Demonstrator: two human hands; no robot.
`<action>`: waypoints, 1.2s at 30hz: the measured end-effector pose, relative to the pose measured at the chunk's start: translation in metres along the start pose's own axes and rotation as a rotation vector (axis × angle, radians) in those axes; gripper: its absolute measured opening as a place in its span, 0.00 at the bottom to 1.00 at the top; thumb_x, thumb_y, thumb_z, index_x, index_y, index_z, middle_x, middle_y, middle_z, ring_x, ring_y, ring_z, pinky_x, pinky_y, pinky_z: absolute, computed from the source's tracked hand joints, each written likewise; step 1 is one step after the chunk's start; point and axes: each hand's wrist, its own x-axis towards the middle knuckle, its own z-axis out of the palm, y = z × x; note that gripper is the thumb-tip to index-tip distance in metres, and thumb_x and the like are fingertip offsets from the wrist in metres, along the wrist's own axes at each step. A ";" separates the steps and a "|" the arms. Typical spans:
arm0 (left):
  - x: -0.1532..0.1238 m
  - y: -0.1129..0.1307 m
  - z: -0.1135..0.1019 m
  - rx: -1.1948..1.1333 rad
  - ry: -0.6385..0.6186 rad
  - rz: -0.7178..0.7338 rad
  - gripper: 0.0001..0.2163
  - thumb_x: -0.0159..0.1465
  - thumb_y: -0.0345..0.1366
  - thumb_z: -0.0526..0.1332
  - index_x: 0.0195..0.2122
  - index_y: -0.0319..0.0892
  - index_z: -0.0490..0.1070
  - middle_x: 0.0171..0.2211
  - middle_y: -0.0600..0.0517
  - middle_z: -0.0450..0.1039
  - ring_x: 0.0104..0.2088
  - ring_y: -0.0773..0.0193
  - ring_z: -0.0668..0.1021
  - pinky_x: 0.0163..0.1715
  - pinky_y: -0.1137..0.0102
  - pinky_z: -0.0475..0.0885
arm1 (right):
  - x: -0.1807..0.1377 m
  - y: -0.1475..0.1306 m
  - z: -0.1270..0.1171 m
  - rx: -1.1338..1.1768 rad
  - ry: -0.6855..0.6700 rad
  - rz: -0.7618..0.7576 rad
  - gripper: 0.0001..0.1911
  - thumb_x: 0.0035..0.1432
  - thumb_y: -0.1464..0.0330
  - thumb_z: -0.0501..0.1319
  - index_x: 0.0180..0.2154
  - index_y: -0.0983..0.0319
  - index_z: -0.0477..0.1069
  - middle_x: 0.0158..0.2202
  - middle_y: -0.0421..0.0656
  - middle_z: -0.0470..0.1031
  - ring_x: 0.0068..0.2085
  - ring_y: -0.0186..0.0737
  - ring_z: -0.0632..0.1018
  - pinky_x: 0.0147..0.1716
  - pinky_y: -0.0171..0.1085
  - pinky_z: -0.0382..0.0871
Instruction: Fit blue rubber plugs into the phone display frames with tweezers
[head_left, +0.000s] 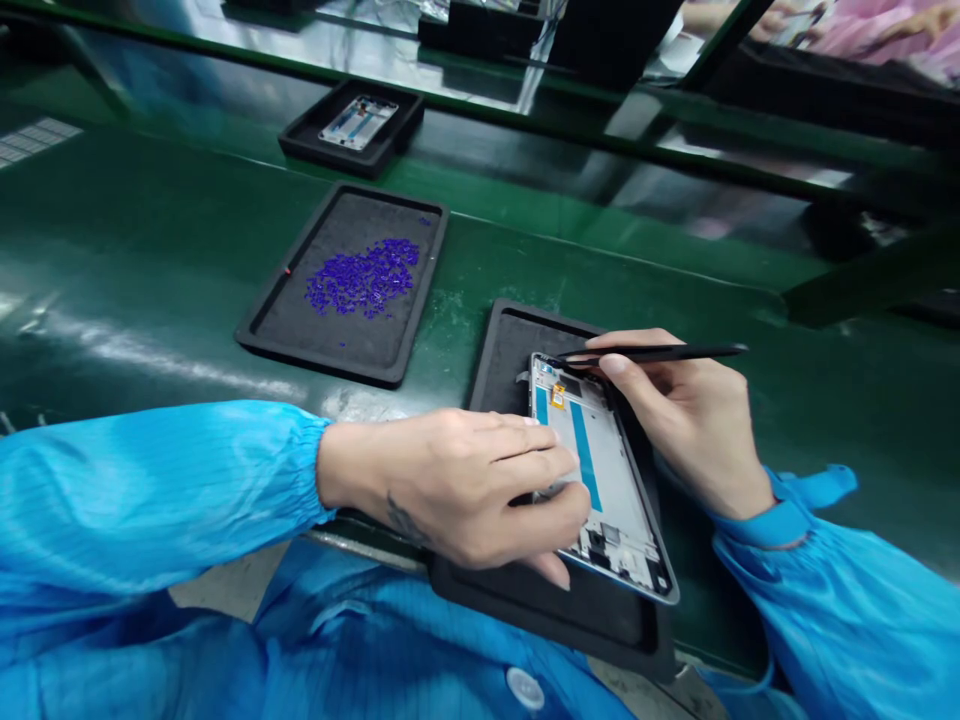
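Observation:
A silver phone frame (pixel 622 475) with blue strips and a small orange flex piece (pixel 558 396) lies tilted over a black tray (pixel 517 340). My left hand (pixel 480 490) is closed on the frame's left side, its fingers bent over the edge and partly covering the inside. In my right hand (pixel 682 410) is a pair of black tweezers (pixel 675 352), pinched between thumb and fingers. Their tips reach the frame's top end; whether they grip any small part there is too fine to see.
Left of the frame, another black tray (pixel 270 335) holds a scatter of tiny purple pieces (pixel 364 278). Farther back, a smaller black tray (pixel 294 145) contains a second phone frame (pixel 360 122). A green rail and shelf cross the back; another person's pink sleeve (pixel 862 30) shows beyond.

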 end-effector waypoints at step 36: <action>-0.012 0.016 -0.011 0.153 -0.567 0.071 0.12 0.72 0.41 0.53 0.33 0.41 0.65 0.26 0.53 0.67 0.29 0.64 0.71 0.25 0.67 0.61 | -0.029 0.006 -0.024 0.091 0.418 -0.357 0.08 0.64 0.64 0.62 0.43 0.57 0.78 0.41 0.41 0.82 0.39 0.40 0.82 0.43 0.35 0.79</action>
